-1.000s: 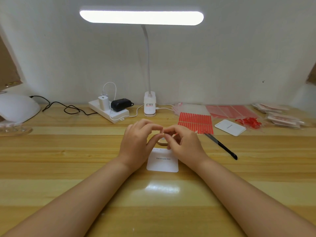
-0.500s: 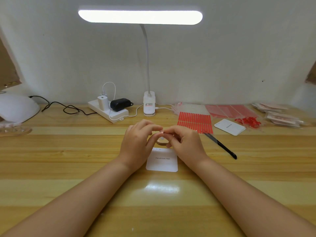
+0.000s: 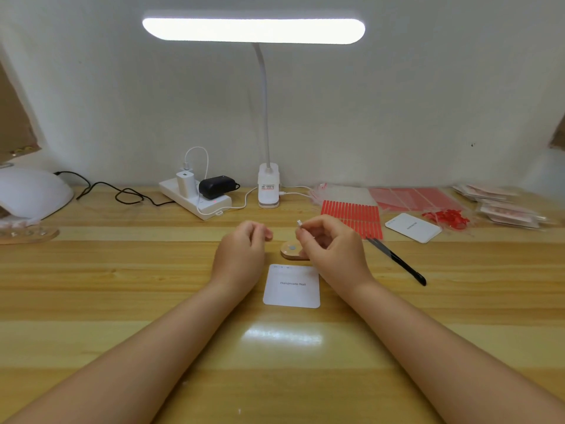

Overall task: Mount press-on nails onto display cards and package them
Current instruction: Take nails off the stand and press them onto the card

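Change since the earlier frames: the two hands, then joined fingertip to fingertip over the card, have parted, uncovering a small wooden nail stand (image 3: 293, 250) on the desk (image 3: 122, 286). Right hand (image 3: 331, 247): raised above the stand, thumb and forefinger pinching a tiny pale press-on nail (image 3: 299, 222) at the fingertips, other fingers curled. Left hand (image 3: 244, 249): just left of the stand, fingers loosely curled, nothing visibly held. Display card (image 3: 292, 286): white, printed "Handmade Nail", flat on the desk just below the hands, no nails mounted that can be made out. Adhesive strip sheet (image 3: 351, 214), red, beyond the right hand; black tweezers (image 3: 396, 261) to its right; second white card (image 3: 412, 227) and a heap of small red pieces (image 3: 448, 216) further right, beside clear packaging bags (image 3: 501, 206). Desk lamp (image 3: 253, 30) and power strip (image 3: 195, 197) at the rear. Risks, as judged: the nail is small and smooth, so a light pinch could let it flick away and vanish against the pale wood; too hard a pinch may smear or mark its face; setting it down without adhesive, or crooked, would spoil the card's row; the right wrist could nudge the loose card out of line.
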`<state>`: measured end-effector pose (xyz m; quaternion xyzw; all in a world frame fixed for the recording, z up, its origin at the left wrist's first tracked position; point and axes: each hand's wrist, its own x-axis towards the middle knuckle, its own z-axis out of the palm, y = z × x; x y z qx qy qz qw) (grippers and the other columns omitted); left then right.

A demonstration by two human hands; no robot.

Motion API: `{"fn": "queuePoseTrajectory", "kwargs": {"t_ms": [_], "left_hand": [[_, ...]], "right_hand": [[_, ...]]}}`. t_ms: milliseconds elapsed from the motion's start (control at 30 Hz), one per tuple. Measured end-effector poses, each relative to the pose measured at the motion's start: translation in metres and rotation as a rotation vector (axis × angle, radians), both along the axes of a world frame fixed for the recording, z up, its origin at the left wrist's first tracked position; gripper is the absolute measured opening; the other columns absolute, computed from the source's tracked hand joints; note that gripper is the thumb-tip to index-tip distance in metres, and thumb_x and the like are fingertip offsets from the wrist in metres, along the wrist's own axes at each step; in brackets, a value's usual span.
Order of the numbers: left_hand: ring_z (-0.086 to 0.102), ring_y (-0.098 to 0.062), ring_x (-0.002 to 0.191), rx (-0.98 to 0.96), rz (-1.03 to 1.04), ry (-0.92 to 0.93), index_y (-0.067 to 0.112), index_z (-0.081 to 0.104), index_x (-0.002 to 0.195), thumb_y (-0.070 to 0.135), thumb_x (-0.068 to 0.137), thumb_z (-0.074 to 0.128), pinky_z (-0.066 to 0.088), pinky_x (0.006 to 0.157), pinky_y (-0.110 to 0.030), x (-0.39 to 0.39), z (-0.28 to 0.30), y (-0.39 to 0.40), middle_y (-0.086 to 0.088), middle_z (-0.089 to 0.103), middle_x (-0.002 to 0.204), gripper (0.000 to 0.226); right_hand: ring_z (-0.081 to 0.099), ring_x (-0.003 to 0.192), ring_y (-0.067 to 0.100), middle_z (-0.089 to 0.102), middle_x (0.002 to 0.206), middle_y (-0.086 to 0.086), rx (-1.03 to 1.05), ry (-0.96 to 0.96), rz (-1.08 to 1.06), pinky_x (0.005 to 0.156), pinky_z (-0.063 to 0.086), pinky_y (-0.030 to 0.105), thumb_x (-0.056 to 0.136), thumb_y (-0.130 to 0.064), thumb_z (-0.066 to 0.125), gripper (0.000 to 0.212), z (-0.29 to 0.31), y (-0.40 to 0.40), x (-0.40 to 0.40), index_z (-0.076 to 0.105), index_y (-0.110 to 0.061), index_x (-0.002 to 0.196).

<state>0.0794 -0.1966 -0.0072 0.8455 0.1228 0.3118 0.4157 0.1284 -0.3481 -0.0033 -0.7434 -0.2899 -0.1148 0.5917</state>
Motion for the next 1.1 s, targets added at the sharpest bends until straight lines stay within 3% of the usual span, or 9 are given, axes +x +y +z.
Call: {"fn": "queuePoseTrajectory", "kwargs": {"t_ms": [133, 267, 500, 633, 733, 900, 1100], "left_hand": [[0.058, -0.011, 0.087, 0.121, -0.033, 0.103, 0.024, 0.066, 0.082, 0.027, 0.098, 0.046, 0.047, 0.078, -0.036, 0.004, -0.003, 0.0, 0.014, 0.065, 0.08, 0.026], [0.058, -0.012, 0.084, 0.114, -0.053, 0.162, 0.027, 0.065, 0.076, 0.025, 0.096, 0.048, 0.047, 0.078, -0.034, 0.004, -0.001, -0.001, 0.01, 0.067, 0.08, 0.027], [0.053, -0.004, 0.066, 0.097, -0.109, 0.17, 0.03, 0.062, 0.07, 0.021, 0.095, 0.051, 0.037, 0.059, -0.02, 0.004, 0.0, -0.001, 0.012, 0.062, 0.068, 0.028], [0.051, 0.001, 0.066, 0.097, -0.118, 0.177, 0.029, 0.062, 0.07, 0.02, 0.095, 0.05, 0.033, 0.055, -0.013, 0.005, 0.0, -0.001, 0.016, 0.059, 0.067, 0.029], [0.053, 0.0, 0.069, 0.089, -0.12, 0.182, 0.027, 0.063, 0.072, 0.02, 0.095, 0.05, 0.036, 0.059, -0.016, 0.005, 0.001, -0.001, 0.014, 0.061, 0.071, 0.027], [0.054, -0.004, 0.074, 0.067, -0.109, 0.194, 0.023, 0.065, 0.076, 0.02, 0.095, 0.048, 0.039, 0.063, -0.019, 0.004, 0.002, -0.002, 0.012, 0.063, 0.076, 0.026], [0.056, -0.009, 0.072, 0.07, -0.098, 0.198, 0.017, 0.069, 0.08, 0.021, 0.095, 0.048, 0.042, 0.065, -0.027, 0.004, 0.001, -0.002, 0.003, 0.066, 0.076, 0.026]], "right_hand": [[0.057, 0.067, 0.009, 0.067, 0.076, -0.002, -0.056, 0.009, -0.084, 0.065, 0.049, 0.029, 0.085, -0.019, 0.069, 0.005, 0.003, 0.005, 0.006, 0.074, -0.021, 0.085], [0.047, 0.058, 0.005, 0.055, 0.06, -0.008, -0.181, 0.069, -0.155, 0.056, 0.037, 0.025, 0.083, -0.025, 0.071, 0.007, -0.001, 0.014, 0.011, 0.076, -0.021, 0.08], [0.055, 0.063, 0.006, 0.055, 0.059, -0.016, -0.304, -0.022, -0.236, 0.054, 0.04, 0.02, 0.081, -0.026, 0.066, 0.009, -0.002, 0.02, 0.006, 0.067, -0.023, 0.072], [0.058, 0.072, 0.009, 0.056, 0.062, -0.017, -0.394, -0.011, -0.223, 0.059, 0.037, 0.023, 0.084, -0.03, 0.064, 0.011, -0.001, 0.021, 0.005, 0.073, -0.024, 0.083], [0.057, 0.075, 0.013, 0.055, 0.062, -0.014, -0.473, -0.027, -0.257, 0.056, 0.033, 0.024, 0.084, -0.035, 0.064, 0.014, 0.002, 0.022, 0.005, 0.075, -0.026, 0.083], [0.063, 0.085, 0.02, 0.071, 0.083, -0.002, -0.626, -0.11, -0.321, 0.059, 0.038, 0.026, 0.092, -0.04, 0.056, 0.024, 0.004, 0.022, 0.004, 0.076, -0.027, 0.092], [0.061, 0.076, 0.019, 0.069, 0.079, -0.001, -0.862, -0.218, -0.36, 0.048, 0.024, 0.023, 0.097, -0.05, 0.042, 0.04, 0.006, 0.022, 0.004, 0.074, -0.025, 0.09]]}}
